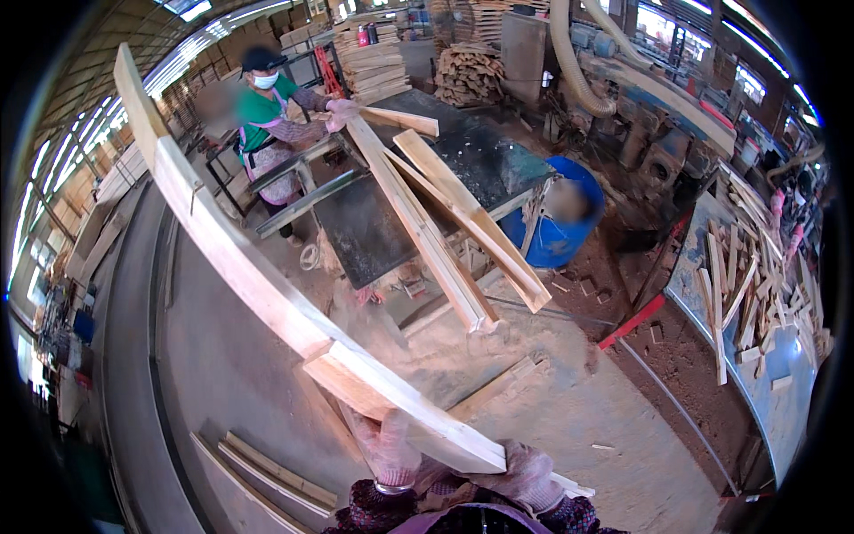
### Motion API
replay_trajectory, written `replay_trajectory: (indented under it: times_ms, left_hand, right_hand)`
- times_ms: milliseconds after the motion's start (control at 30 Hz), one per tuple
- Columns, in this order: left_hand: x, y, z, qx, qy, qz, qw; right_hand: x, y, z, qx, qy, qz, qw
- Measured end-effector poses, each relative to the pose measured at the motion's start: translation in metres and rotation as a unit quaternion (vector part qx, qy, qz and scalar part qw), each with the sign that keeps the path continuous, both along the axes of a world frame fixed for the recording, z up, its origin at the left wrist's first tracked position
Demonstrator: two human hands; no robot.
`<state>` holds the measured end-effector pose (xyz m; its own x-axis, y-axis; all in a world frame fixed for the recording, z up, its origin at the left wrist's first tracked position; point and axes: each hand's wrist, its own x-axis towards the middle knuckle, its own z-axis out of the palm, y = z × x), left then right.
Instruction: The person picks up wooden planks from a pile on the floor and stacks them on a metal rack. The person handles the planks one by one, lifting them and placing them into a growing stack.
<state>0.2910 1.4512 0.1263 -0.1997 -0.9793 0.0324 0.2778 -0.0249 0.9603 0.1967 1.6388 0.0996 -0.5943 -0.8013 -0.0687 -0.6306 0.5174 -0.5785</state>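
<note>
A long pale wooden board (267, 280) slants from my body up to the far left, bent by the lens. A shorter board (351, 383) lies against it near my end. My left hand (390, 449), in a pale dusty glove, grips the boards from below, its fingers partly hidden behind the wood. At the near end of the long board, my right hand (525, 476), also gloved, is closed around the end. How many boards are in the bundle I cannot tell.
Ahead, a co-worker (267, 111) in a mask and gloves holds planks (414, 218) lying across a dark machine table (356, 236). Beyond it stands a blue barrel (556, 236). At right, a metal table (783, 427) carries loose strips. Several boards (276, 472) lie on the floor at left.
</note>
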Motion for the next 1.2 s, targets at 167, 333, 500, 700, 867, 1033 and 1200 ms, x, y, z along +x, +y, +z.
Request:
replay_trajectory:
  times_ms: [167, 333, 500, 700, 867, 1033, 1200]
  left_hand:
    - [0.017, 0.022, 0.001, 0.017, 0.037, 0.051, 0.998]
    - [0.028, 0.027, -0.008, 0.028, 0.057, 0.084, 0.994]
    - [0.040, 0.016, -0.009, 0.029, 0.084, 0.077, 0.993]
    - [0.053, 0.005, -0.021, 0.033, 0.072, 0.110, 0.991]
    - [0.049, -0.002, -0.009, 0.031, 0.080, 0.119, 0.989]
    - [0.047, -0.007, -0.011, 0.024, 0.025, 0.107, 0.994]
    - [0.044, -0.002, -0.006, 0.039, 0.023, 0.096, 0.994]
  right_hand:
    - [-0.001, 0.019, -0.022, -0.041, 0.057, 0.070, 0.995]
    - [-0.003, 0.016, -0.030, -0.080, 0.072, 0.091, 0.990]
    - [0.000, 0.002, -0.004, -0.024, 0.026, 0.103, 0.994]
    - [0.003, -0.017, 0.001, 0.008, -0.013, 0.134, 0.991]
    - [0.004, -0.030, 0.012, -0.032, 0.003, 0.147, 0.989]
    - [-0.002, -0.035, 0.021, -0.032, 0.011, 0.136, 0.990]
    - [-0.003, -0.028, 0.009, 0.004, -0.006, 0.127, 0.992]
